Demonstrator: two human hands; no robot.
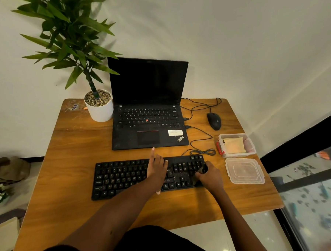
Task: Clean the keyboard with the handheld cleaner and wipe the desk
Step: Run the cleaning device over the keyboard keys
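Desk [66,149]: wood, scuffed far-left corner | wall [232,35]: plain white | floor [214,238]: pale tiles

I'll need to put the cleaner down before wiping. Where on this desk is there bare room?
Biggest bare patch: the left side of the desk, bordered by the plant pot, laptop and keyboard. The front strip between keyboard and near edge is bare too, though both forearms cross it. The right side is crowded: mouse, coiled cable, open box and lid.
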